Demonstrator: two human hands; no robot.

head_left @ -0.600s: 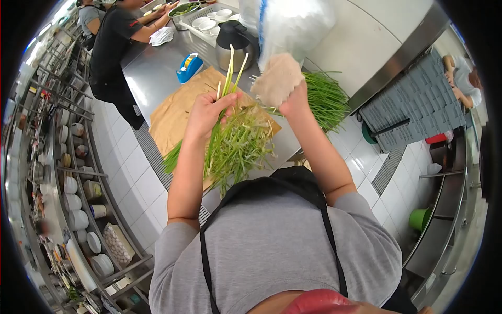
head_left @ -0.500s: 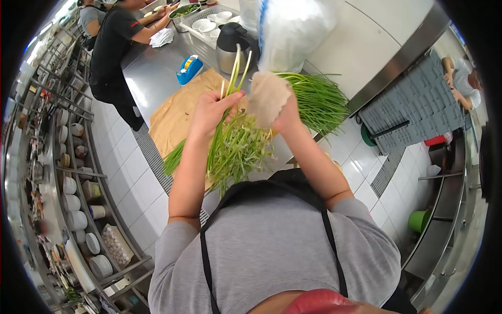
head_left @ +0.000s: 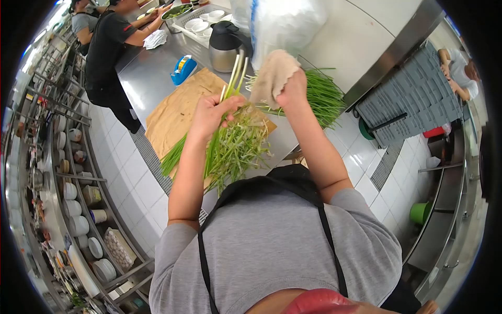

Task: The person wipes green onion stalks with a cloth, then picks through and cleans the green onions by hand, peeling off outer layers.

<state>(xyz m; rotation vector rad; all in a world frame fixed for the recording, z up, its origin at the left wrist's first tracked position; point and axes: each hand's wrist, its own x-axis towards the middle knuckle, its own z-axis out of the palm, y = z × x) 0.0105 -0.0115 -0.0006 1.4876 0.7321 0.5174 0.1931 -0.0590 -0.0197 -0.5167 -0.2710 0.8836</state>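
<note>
My left hand (head_left: 213, 112) is closed round a few green onion stalks (head_left: 238, 76), their pale ends pointing up and away from me. A beige cloth (head_left: 273, 78) is gripped in my right hand (head_left: 294, 90), a little to the right of the stalks and apart from them. Below my left hand a loose pile of green trimmings (head_left: 238, 149) lies over brown paper (head_left: 175, 112). Beyond my right hand a large bunch of long green stalks (head_left: 324, 94) rests on the steel table.
On the steel table (head_left: 144, 65) stand a blue tape dispenser (head_left: 183, 70), a steel jug (head_left: 224, 49), a tray of white bowls (head_left: 201, 25) and a plastic bag (head_left: 287, 26). A person in black (head_left: 107, 47) works at the far left. Stacked grey crates (head_left: 408, 94) stand right.
My right hand and the cloth have swung down toward me and back up. My left hand still grips the stalks, and the whole view has shifted slightly.
</note>
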